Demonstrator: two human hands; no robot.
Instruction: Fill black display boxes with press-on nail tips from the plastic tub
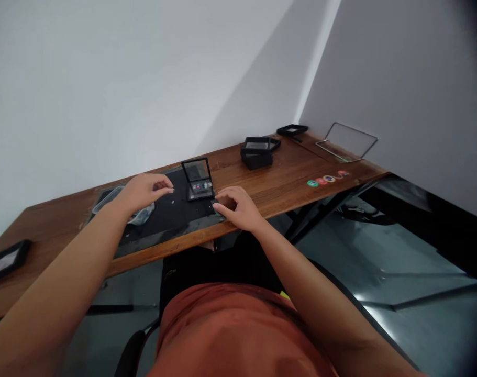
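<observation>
A small black case (pixel 201 191) stands on the dark mat (pixel 167 214) with its framed clear lid raised; several small items show inside. To its left, my left hand (pixel 146 189) hovers over the mat, thumb and forefinger nearly together at a tiny pale piece. My right hand (pixel 240 208) is just right of the case, near its corner, with thumb and forefinger apart and nothing visible between them. Behind my left wrist, a clear plastic tray (pixel 144 214) is partly hidden. A few tiny pale pieces lie on the mat.
Stacked black cases (pixel 257 157) stand at the back of the wooden table (pixel 289 180), with another black case (pixel 292 130) in the corner. A wire stand (pixel 350 141) and round stickers (pixel 328 179) are at the right. One framed case (pixel 7 261) lies far left.
</observation>
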